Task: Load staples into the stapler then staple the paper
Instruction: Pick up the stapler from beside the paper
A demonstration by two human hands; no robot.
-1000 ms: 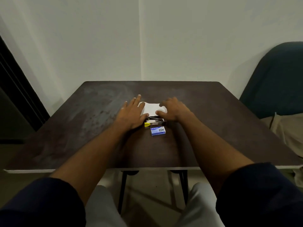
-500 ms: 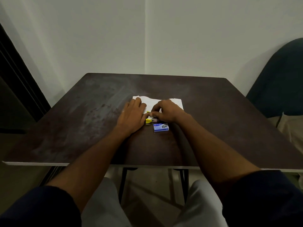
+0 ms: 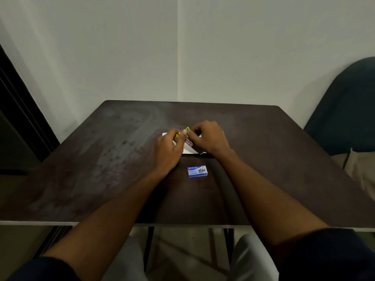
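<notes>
Left hand [image 3: 167, 151] and right hand [image 3: 209, 138] — both pinched on the stapler [image 3: 187, 138]; above paper [image 3: 189, 150]

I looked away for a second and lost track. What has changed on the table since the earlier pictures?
Both hands took hold of the yellow stapler and lifted it from beside the blue staple box to over the white paper; the left hand and right hand now grip it between them. The staple box still lies on the table, shut and untouched.
</notes>
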